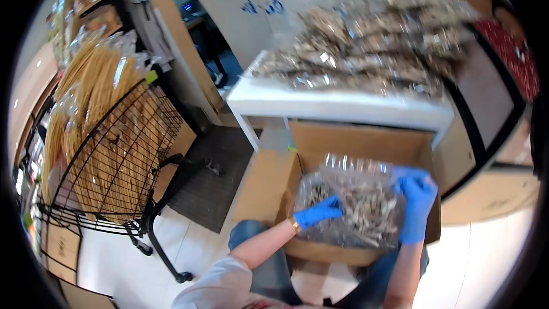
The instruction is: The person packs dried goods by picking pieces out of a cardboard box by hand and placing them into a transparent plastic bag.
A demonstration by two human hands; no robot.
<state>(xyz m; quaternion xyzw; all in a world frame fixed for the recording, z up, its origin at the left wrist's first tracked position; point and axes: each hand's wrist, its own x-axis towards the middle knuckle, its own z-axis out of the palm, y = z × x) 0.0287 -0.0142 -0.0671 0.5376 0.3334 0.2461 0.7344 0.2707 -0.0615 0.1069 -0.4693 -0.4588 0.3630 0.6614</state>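
Observation:
A clear plastic bag (369,209) of greyish-brown dried pieces, too blurred to name, lies inside an open cardboard box (366,137) between my knees. My left hand (318,212), in a blue glove, reaches over the bag's left part with its fingers closed at a fold of the plastic. At the upper right of the bag is my right hand (417,197), also blue-gloved, its fingers bent round the plastic edge. Parts of the fingertips of both hands are hidden or blurred.
A white table (337,106) behind the box bears a heap of filled plastic bags (377,40). To the left, a black wire cart (114,166) holds long yellowish sticks (94,80) in plastic. A dark mat (211,177) lies beside it. Cartons (492,194) stand at right.

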